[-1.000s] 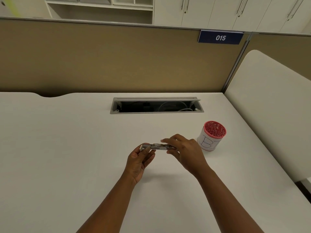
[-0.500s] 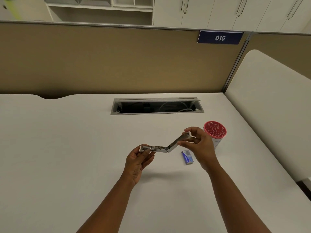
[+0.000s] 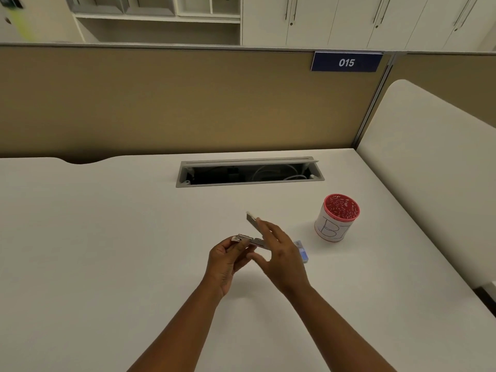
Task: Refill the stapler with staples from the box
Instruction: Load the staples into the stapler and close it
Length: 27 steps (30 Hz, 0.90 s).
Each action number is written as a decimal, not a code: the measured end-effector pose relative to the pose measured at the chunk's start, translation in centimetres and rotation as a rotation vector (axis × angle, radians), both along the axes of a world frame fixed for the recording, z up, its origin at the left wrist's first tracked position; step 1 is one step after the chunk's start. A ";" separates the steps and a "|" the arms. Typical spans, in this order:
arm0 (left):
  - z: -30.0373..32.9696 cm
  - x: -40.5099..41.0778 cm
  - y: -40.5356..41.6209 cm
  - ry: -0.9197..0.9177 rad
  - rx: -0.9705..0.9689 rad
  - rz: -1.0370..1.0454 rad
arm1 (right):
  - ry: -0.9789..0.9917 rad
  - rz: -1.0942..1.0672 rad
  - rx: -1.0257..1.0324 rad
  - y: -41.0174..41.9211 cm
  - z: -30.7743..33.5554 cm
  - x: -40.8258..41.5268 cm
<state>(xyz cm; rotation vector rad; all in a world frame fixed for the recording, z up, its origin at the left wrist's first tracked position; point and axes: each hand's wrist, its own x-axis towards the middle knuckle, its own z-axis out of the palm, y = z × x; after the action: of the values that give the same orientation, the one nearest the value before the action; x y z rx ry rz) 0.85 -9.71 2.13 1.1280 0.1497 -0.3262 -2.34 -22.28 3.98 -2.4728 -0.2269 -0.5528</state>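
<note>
A small silver stapler [image 3: 248,239] is held above the white desk [image 3: 107,251], its base pinched in my left hand [image 3: 228,260]. Its top arm [image 3: 252,220] is swung up and stands tilted over the base. My right hand [image 3: 281,255] is just right of the stapler with fingers spread; its fingertips rest against the raised arm and hide the hinge. A small blue staple box [image 3: 302,251] lies flat on the desk behind my right hand, partly hidden by it.
A white cup with a red patterned inside [image 3: 336,218] stands right of the box. A cable hatch [image 3: 249,173] lies open at the desk's back. A tan partition [image 3: 188,103] runs behind, and a pale divider [image 3: 429,170] rises along the right edge.
The stapler went from shut to open: my right hand swung the top arm out to the right, then up. That hand then came back left and loosened, fingers spreading. The blue box came into view.
</note>
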 end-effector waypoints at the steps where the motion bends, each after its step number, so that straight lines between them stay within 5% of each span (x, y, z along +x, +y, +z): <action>1: 0.1 -0.1 -0.1 -0.008 0.019 -0.010 | 0.014 -0.032 0.041 0.0 -0.1 0.1; 12: 0.6 0.5 1.1 -0.125 0.050 -0.124 | 0.372 0.061 0.665 -0.2 0.2 0.2; 27: -0.2 0.4 1.3 -0.121 0.069 -0.035 | 0.382 0.069 0.603 -0.3 0.0 0.8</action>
<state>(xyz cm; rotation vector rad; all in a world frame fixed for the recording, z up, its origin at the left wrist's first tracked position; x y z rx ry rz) 1.23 -8.45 1.89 1.2161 0.0344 -0.2846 -1.50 -22.57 4.01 -1.9199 0.0122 -0.0843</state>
